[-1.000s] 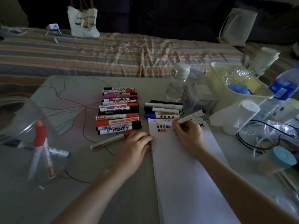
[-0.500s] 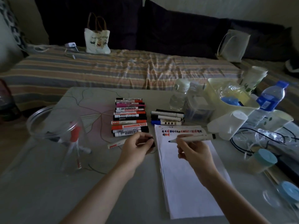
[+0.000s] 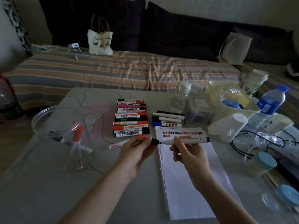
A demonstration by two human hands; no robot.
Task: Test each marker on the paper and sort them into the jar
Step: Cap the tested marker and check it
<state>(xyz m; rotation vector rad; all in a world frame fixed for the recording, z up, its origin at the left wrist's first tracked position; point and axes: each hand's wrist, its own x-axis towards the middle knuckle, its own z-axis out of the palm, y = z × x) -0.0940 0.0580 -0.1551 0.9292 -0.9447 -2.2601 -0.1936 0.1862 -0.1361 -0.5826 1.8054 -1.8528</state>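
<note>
My right hand (image 3: 188,150) grips an uncapped white marker (image 3: 192,140), held level above the paper stack (image 3: 191,178), its tip pointing left. Just left of that tip, my left hand (image 3: 137,148) pinches the black cap (image 3: 155,141). Red and dark test scribbles run along the top of the paper. Several markers lie in a row (image 3: 131,120) behind my left hand, a smaller group (image 3: 168,121) lies behind the paper, and one red-capped marker (image 3: 119,144) lies loose under my left hand. The clear jar (image 3: 53,126) at the left holds a few markers.
A water bottle (image 3: 179,97), a pale yellow bin (image 3: 229,101), a white cup on its side (image 3: 229,128), a blue-labelled bottle (image 3: 268,105), black cables (image 3: 258,143) and blue-lidded containers (image 3: 263,164) crowd the table's right side. A striped sofa with two tote bags runs behind the table.
My right hand lifted the marker off the paper and turned it level. My left hand left the table and brought the black cap up to the marker's tip. The view tilted up.
</note>
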